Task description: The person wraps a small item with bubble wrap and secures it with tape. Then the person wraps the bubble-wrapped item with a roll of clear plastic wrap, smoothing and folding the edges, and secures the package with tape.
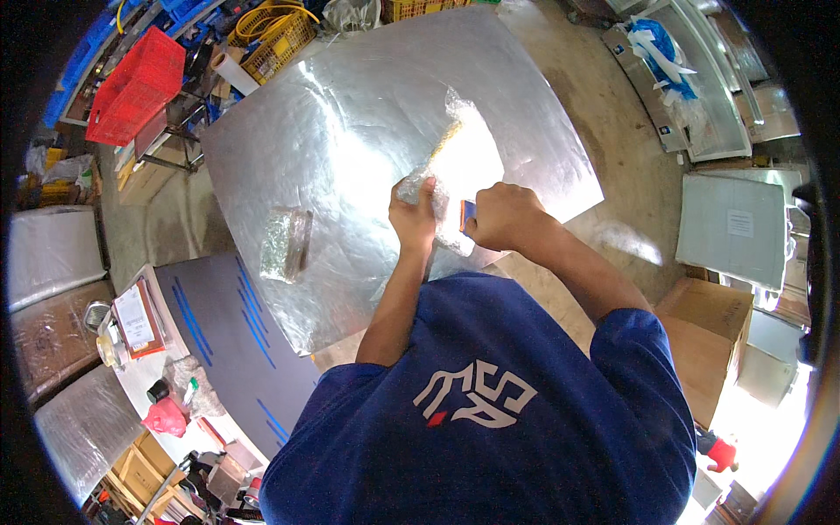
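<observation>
A flat package in clear bubble wrap (472,153) lies at a slant on the metal-topped table (394,79), much of it washed out by glare. My left hand (415,214) grips its left edge, thumb up on the wrap. Closed in a fist, my right hand (507,216) holds a small blue thing with an orange edge (468,213) against the package's lower right side; its exact kind is hidden by the fingers. Farther left on the metal sheet, apart from both hands, rests a second bubble-wrapped block (285,244).
A dark grey board with blue stripes (219,306) adjoins the table at the lower left, beside a clipboard (138,319). Behind stand a red crate (136,87) and a yellow basket (276,44). Cardboard boxes (704,328) and a white-wrapped box (733,229) line the right.
</observation>
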A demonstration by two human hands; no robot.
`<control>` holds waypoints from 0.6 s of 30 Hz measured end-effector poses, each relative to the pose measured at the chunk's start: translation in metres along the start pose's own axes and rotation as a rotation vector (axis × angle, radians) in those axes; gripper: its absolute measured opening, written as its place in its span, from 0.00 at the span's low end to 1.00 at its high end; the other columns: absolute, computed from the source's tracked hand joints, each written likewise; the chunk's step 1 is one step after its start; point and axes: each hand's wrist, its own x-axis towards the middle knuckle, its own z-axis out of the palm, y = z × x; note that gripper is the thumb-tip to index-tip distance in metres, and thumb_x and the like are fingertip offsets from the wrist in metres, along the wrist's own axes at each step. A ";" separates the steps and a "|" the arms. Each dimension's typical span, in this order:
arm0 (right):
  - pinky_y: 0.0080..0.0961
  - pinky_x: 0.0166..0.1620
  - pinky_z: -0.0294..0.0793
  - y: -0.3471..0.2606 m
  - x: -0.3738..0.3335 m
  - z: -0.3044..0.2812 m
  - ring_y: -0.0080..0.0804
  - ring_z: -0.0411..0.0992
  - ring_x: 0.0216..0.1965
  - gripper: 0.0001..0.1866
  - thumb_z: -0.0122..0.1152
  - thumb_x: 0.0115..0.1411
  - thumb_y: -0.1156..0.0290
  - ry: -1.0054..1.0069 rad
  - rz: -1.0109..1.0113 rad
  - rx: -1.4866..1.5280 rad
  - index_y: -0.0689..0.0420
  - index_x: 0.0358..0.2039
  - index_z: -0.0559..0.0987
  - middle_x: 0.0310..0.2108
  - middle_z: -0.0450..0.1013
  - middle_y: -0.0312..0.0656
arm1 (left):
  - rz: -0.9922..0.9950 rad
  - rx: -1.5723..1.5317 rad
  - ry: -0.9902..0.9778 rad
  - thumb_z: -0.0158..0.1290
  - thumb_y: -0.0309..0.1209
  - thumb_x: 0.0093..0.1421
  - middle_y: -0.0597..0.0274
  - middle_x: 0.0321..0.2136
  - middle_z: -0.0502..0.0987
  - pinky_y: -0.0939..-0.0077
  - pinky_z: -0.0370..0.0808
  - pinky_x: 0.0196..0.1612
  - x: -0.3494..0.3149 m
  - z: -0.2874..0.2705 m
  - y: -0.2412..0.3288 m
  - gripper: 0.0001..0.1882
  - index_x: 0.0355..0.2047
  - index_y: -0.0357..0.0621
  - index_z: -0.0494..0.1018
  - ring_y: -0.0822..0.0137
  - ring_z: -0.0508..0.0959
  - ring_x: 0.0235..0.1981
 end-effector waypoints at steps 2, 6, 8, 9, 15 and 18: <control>0.47 0.46 0.81 0.002 0.000 0.004 0.55 0.81 0.38 0.22 0.58 0.55 0.56 -0.031 -0.004 -0.029 0.66 0.33 0.84 0.33 0.80 0.59 | 0.051 0.081 0.027 0.67 0.41 0.60 0.47 0.39 0.83 0.69 0.79 0.45 -0.001 -0.002 -0.007 0.26 0.46 0.28 0.75 0.62 0.82 0.40; 0.46 0.46 0.81 0.031 -0.008 0.028 0.54 0.81 0.39 0.23 0.60 0.56 0.54 -0.199 -0.039 -0.218 0.64 0.35 0.84 0.34 0.81 0.58 | 0.027 -0.016 0.070 0.68 0.39 0.58 0.47 0.40 0.82 0.68 0.78 0.47 0.008 -0.010 -0.003 0.26 0.47 0.29 0.74 0.61 0.81 0.42; 0.47 0.46 0.80 0.056 -0.012 0.044 0.54 0.81 0.41 0.23 0.62 0.55 0.53 -0.113 0.076 -0.104 0.65 0.36 0.84 0.37 0.80 0.60 | -0.088 -0.160 0.054 0.72 0.36 0.53 0.45 0.46 0.79 0.67 0.76 0.53 0.022 -0.026 -0.002 0.38 0.58 0.30 0.65 0.56 0.79 0.46; 0.48 0.47 0.80 0.071 -0.011 0.053 0.54 0.81 0.41 0.24 0.63 0.55 0.53 -0.079 0.124 -0.051 0.65 0.37 0.84 0.38 0.80 0.61 | -0.084 -0.091 0.081 0.73 0.35 0.52 0.44 0.49 0.77 0.66 0.76 0.54 0.018 -0.030 -0.002 0.43 0.61 0.30 0.61 0.56 0.78 0.48; 0.52 0.43 0.78 0.157 0.019 0.130 0.59 0.80 0.40 0.29 0.64 0.59 0.47 0.274 0.261 0.271 0.65 0.43 0.77 0.37 0.79 0.60 | 0.008 0.260 0.205 0.75 0.32 0.45 0.29 0.66 0.55 0.60 0.57 0.71 0.000 -0.051 -0.019 0.73 0.72 0.34 0.26 0.43 0.61 0.67; 0.52 0.40 0.78 0.187 0.043 0.184 0.60 0.79 0.39 0.33 0.63 0.61 0.44 0.404 0.154 0.273 0.63 0.50 0.72 0.37 0.79 0.61 | 0.076 0.382 0.298 0.76 0.33 0.43 0.26 0.68 0.51 0.59 0.54 0.72 0.004 -0.057 -0.044 0.77 0.71 0.36 0.20 0.41 0.58 0.69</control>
